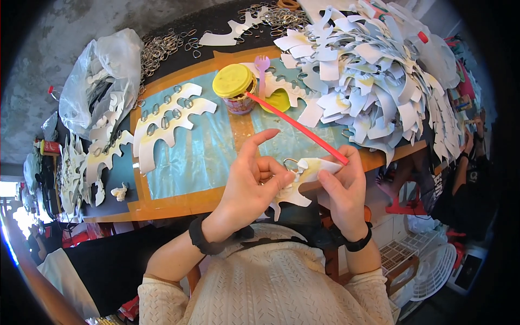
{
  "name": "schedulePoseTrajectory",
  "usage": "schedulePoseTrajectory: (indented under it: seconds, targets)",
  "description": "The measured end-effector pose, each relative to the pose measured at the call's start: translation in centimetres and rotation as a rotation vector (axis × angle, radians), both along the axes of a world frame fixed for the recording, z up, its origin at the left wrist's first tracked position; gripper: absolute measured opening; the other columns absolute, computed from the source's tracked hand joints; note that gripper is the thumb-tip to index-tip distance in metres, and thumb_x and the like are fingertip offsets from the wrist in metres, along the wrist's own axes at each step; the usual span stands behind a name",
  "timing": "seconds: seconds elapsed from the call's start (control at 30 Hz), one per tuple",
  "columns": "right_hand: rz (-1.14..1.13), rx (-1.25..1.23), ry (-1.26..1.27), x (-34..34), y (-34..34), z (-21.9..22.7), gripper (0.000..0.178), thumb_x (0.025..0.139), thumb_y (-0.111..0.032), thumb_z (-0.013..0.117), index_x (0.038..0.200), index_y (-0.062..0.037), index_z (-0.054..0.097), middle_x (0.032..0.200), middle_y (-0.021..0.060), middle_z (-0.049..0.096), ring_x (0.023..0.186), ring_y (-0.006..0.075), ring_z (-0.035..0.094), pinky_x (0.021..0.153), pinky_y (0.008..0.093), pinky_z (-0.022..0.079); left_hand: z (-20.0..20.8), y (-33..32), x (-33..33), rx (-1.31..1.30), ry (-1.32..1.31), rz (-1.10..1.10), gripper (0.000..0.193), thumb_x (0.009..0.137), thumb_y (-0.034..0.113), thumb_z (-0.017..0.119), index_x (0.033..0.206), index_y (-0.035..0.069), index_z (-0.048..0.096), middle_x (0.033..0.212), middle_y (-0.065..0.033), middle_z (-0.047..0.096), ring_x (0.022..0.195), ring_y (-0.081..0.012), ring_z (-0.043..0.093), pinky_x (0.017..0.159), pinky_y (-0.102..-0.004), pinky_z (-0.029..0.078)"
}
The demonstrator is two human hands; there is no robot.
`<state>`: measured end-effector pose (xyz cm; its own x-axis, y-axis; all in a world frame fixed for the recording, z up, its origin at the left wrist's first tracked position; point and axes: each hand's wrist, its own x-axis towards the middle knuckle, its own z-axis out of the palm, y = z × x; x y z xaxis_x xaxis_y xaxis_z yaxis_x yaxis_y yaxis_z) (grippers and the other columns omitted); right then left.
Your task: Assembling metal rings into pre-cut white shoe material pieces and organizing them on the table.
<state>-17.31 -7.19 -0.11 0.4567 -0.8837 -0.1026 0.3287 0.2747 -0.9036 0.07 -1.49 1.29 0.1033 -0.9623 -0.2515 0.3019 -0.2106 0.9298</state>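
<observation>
A person's left hand (246,183), index raised, and right hand (349,196) are pinching a white cutout (294,196), seemingly folding a tab around a metal ring (291,160), calling for firm pressing

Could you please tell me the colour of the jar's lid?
The lid is yellow, best seen in the head view.

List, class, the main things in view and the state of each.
Piece, held up
Left hand, index raised, pinching piece
Right hand, gripping piece
Jar, upright
Lid, on jar, seemingly ajar
Stick, slanting from jar
Fork, tines up
Left bag, crumpled
White pile, heaped
Back rings, loose
</observation>
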Motion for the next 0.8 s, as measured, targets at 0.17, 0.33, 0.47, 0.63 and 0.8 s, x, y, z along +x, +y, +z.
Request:
schedulePoseTrajectory:
  seconds: [0.17, 0.33, 0.47, 0.63, 0.8]
  targets:
    - [0.076, 0.181, -0.065, -0.1, -1.0, 0.1, 0.035, 0.086, 0.000, 0.056, 0.112, -0.0059, 0.033, 0.096, 0.0142, 0.059, 0.077, 0.0181, 0.063, 0.062, 0.0256, 0.055, 0.2, 0.2, -0.4, -0.103, -0.144, -0.083, 0.068, 0.081, -0.003, 0.062, 0.138, 0.005, 0.025, 0.076, -0.0049, 0.058, 0.075, -0.0095, 0.057, 0.072, -0.0249, 0.046]
    - [0.158, 0.352, -0.098, 0.1, -1.3, 0.0, 0.036, 0.086, 0.000, 0.056, 0.113, -0.0061, 0.034, 0.091, 0.0134, 0.061, 0.067, 0.0174, 0.063, 0.056, 0.0245, 0.054, 0.5, 0.1, 0.1, -0.185, -0.326, -0.176, 0.068, 0.081, -0.003, 0.061, 0.138, 0.006, 0.026, 0.076, -0.0037, 0.055, 0.077, -0.0097, 0.056, 0.077, -0.0262, 0.045]
    - [0.181, 0.395, -0.094, 0.3, -1.6, -0.1, 0.037, 0.086, -0.001, 0.057, 0.115, -0.0057, 0.035, 0.093, 0.0130, 0.060, 0.069, 0.0171, 0.064, 0.058, 0.0245, 0.055, 0.2, 0.0, 0.2, -0.171, -0.313, -0.185, 0.063, 0.080, -0.003, 0.061, 0.135, 0.007, 0.031, 0.073, -0.0016, 0.052, 0.076, -0.0080, 0.054, 0.076, -0.0253, 0.044]
    - [0.254, 0.404, -0.109, 0.6, -1.7, -0.1, 0.038, 0.087, -0.002, 0.056, 0.120, -0.0052, 0.036, 0.098, 0.0123, 0.060, 0.078, 0.0184, 0.065, 0.062, 0.0259, 0.055, 0.3, 0.4, 0.5, -0.078, -0.204, -0.178, 0.064, 0.079, -0.003, 0.061, 0.135, 0.004, 0.031, 0.077, 0.0000, 0.053, 0.078, -0.0076, 0.052, 0.079, -0.0242, 0.041]
    - [0.250, 0.516, -0.411, 0.7, -1.6, 0.0, 0.051, 0.090, -0.005, 0.052, 0.135, -0.0055, 0.028, 0.111, 0.0132, 0.057, 0.099, 0.0224, 0.061, 0.081, 0.0298, 0.051, 0.6, 0.3, 1.0, -0.046, -0.085, -0.028, 0.060, 0.080, -0.006, 0.059, 0.132, 0.007, 0.033, 0.074, -0.0006, 0.054, 0.076, -0.0075, 0.053, 0.075, -0.0237, 0.044]
